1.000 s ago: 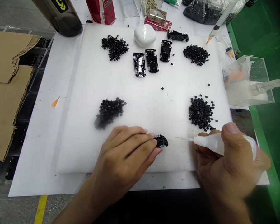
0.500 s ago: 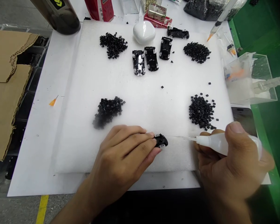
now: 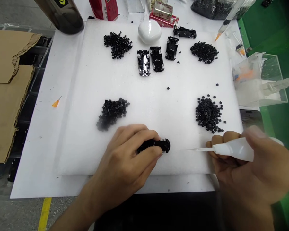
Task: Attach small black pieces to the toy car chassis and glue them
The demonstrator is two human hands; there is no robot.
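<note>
My left hand pinches the black part; my right hand is gripping the white bottle.

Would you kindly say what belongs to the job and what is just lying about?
Likely in use:
held black car-shaped piece
white squeeze bottle
white foam pad
black square chips

Apparently lying about:
torn brown cardboard
dark phone
red packet

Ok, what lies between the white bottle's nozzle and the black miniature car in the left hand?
Only a bare stretch of white foam pad, seen in the head view; the nozzle stops short of the black miniature car.
</note>
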